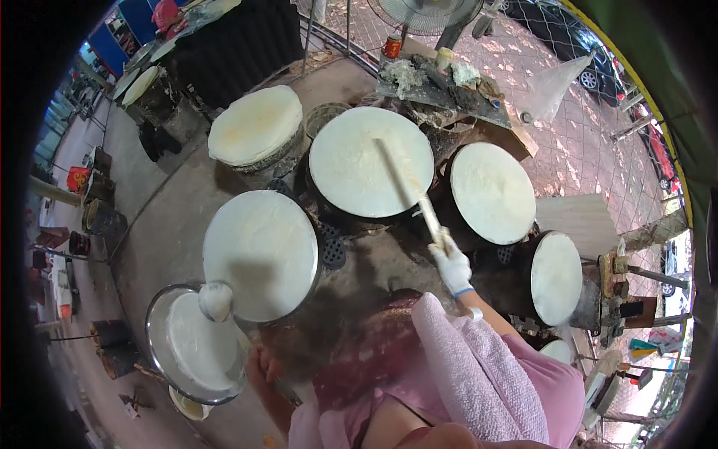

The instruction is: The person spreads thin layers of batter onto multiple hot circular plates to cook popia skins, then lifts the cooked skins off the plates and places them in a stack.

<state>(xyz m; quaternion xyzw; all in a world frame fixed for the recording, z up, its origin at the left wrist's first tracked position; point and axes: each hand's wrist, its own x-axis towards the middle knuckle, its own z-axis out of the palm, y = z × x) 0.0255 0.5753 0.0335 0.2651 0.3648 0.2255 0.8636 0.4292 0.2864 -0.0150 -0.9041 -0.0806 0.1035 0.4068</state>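
My right hand point(451, 263), in a white glove, grips a long flat wooden stick point(407, 176) angled over the middle round griddle point(355, 168), whose top is coated pale white. My left hand point(265, 367), bare and dim, is closed around the handle of a ladle point(215, 301) at the lower left. The ladle's head is over the rim of a steel bowl point(168, 367) of white batter, beside the left griddle point(258, 239), also coated white. Two more white-topped griddles point(490, 191) point(555, 277) curve round to my right.
A stack of pale round sheets point(254, 123) sits at back left, before a dark draped table point(239, 45). A cluttered bench point(441, 97) and a fan point(422, 15) stand behind. A wire fence point(553, 67), corrugated panel point(568, 221) and posts border the right. Buckets point(112, 352) stand far left.
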